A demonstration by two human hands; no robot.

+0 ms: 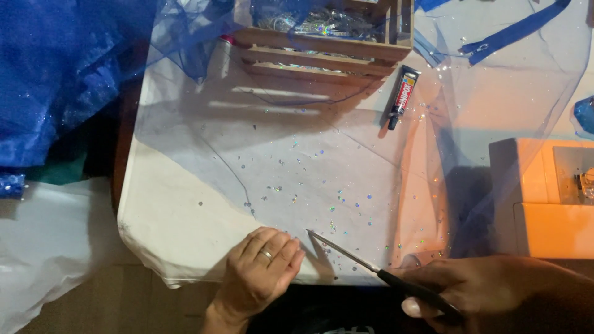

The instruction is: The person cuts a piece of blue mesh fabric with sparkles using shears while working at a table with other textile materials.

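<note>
White cloth covers the worktop [179, 216]; sheer blue fabric [346, 161] spread over it, dotted with sequins. Upper left of frame: bunched blue tulle [62, 74]. Top centre: wooden crate [328, 46], glue tube [402, 96] just right of it. Lower centre: left hand [263, 266], ring on one finger, fingers curled, pressing fabric edge flat. Scissors [371, 269] lie between the hands, blades narrow, tip near left hand. Lower right: right hand [489, 294] closed on the black scissor handles. Right edge: sewing machine [544, 198].
</note>
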